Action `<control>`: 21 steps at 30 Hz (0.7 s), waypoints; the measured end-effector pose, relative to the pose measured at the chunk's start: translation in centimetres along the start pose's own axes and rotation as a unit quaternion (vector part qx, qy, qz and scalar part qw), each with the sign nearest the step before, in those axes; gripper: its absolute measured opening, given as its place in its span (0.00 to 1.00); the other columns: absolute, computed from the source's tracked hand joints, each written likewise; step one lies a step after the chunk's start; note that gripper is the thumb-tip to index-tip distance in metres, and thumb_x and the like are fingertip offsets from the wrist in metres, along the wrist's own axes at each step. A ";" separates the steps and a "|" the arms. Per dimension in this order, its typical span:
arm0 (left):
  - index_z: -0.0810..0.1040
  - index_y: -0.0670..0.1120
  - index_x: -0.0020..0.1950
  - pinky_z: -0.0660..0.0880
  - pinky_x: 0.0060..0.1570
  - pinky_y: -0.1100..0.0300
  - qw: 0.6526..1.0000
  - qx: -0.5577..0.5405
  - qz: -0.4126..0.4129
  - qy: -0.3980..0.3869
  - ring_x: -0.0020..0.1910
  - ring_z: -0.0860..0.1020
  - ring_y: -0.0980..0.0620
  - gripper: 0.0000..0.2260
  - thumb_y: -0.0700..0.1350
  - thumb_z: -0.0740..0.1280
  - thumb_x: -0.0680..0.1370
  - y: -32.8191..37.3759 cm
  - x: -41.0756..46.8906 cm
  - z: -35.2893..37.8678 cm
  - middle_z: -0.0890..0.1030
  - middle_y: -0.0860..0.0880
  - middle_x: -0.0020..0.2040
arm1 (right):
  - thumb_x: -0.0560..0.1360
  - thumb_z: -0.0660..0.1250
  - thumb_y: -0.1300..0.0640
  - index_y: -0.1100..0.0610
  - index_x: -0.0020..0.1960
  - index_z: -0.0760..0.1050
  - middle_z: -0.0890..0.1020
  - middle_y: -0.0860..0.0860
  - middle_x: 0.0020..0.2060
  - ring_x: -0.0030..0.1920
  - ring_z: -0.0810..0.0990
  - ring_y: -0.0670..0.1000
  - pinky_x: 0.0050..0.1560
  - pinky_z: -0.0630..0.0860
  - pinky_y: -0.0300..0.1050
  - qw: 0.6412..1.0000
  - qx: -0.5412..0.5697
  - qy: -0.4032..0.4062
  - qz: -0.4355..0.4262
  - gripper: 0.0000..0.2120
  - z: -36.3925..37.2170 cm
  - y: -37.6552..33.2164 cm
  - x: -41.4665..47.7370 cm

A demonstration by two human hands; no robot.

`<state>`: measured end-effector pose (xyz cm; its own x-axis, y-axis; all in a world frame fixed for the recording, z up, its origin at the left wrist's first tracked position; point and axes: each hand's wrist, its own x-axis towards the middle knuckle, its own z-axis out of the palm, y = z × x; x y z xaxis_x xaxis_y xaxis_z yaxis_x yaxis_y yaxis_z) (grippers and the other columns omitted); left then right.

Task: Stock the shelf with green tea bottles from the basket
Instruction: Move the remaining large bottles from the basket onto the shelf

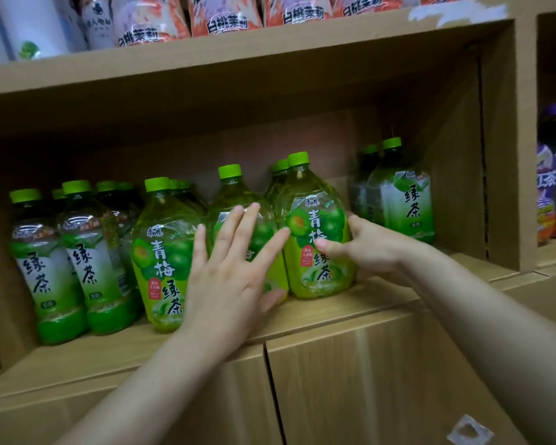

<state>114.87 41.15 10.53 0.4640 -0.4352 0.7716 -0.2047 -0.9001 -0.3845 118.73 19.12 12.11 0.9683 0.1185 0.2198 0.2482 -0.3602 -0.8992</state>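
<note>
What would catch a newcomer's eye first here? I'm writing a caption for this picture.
Two bare hands at the middle of the shelf: the left hand spread flat over the middle bottle, the right hand gripping the bottle beside it. Around them stand rows of green-capped tea bottles, with orange-labelled bottles on the shelf above.

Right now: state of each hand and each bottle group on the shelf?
left hand: open, fingers spread, flat against the middle plum green tea bottle
right hand: wrapped around the right plum green tea bottle
left plum green tea bottle: upright, capped, untouched
green tea bottles at left: upright, capped
green tea bottles at right: upright, capped, set further back
</note>
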 end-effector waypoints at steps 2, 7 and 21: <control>0.62 0.57 0.73 0.60 0.66 0.32 0.998 -0.013 -0.057 0.017 0.74 0.59 0.41 0.41 0.62 0.74 0.64 -1.8 -1.3 -0.3 0.61 0.41 0.76 | 0.71 0.73 0.46 0.50 0.65 0.67 0.81 0.50 0.56 0.54 0.82 0.52 0.57 0.78 0.55 1.000 0.008 0.013 -0.002 0.26 0.3 0.2 -0.1; 0.62 0.56 0.74 0.65 0.60 0.30 0.983 -0.060 -0.173 0.000 0.74 0.54 0.39 0.40 0.63 0.72 0.64 -4.4 -2.7 -0.2 0.58 0.41 0.76 | 0.75 0.68 0.47 0.46 0.77 0.44 0.68 0.57 0.69 0.65 0.73 0.58 0.68 0.68 0.54 0.977 -0.093 0.176 -0.074 0.40 3.6 0.1 -1.7; 0.61 0.56 0.73 0.69 0.59 0.33 0.984 -0.025 -0.177 -0.016 0.73 0.57 0.38 0.41 0.60 0.75 0.63 -4.0 -2.6 -0.1 0.60 0.42 0.76 | 0.63 0.78 0.42 0.39 0.71 0.23 0.66 0.62 0.67 0.56 0.78 0.64 0.54 0.76 0.57 0.922 -0.325 0.195 -0.077 0.65 5.2 -0.6 -3.6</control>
<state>114.40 45.88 10.09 0.5412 -0.0938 0.8356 -0.0662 -0.9954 -0.0689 114.93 23.75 9.90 0.8251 -0.0813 0.5591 0.2245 -0.8610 -0.4564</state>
